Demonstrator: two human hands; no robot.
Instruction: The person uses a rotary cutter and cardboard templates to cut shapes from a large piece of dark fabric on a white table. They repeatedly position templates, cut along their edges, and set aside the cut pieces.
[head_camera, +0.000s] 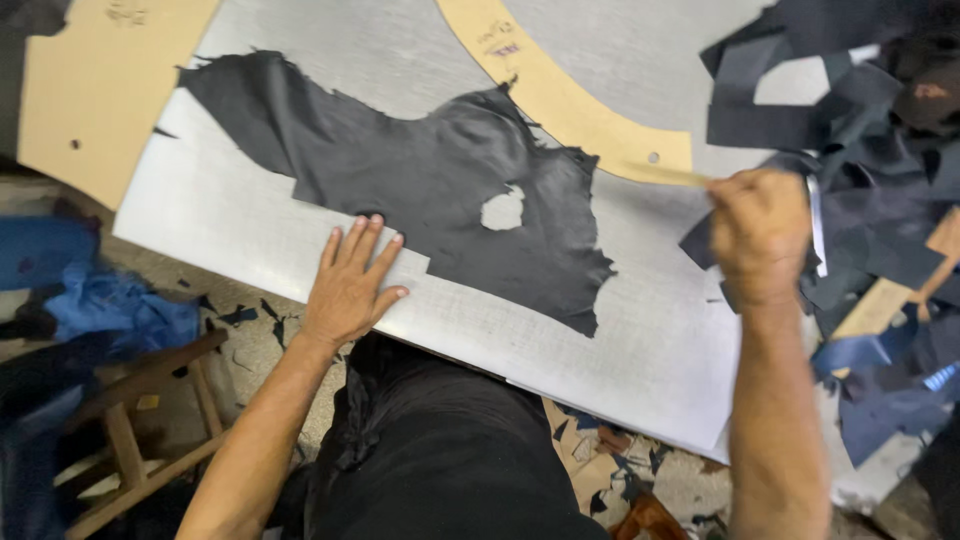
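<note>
A ragged sheet of black leather (420, 180) with a cut-out hole lies flat on a scored white cutting board (620, 350). My left hand (350, 285) rests palm down, fingers spread, on the leather's near edge and the board. My right hand (762, 235) is closed on the end of a curved tan cardboard pattern (560, 100) that arcs over the board's far side, just right of the leather.
A heap of dark blue and black leather offcuts (860, 160) fills the right side. Another tan cardboard pattern (100, 90) lies at the far left. A wooden stool (140, 420), blue cloth (110, 305) and scraps sit on the floor below the board's near edge.
</note>
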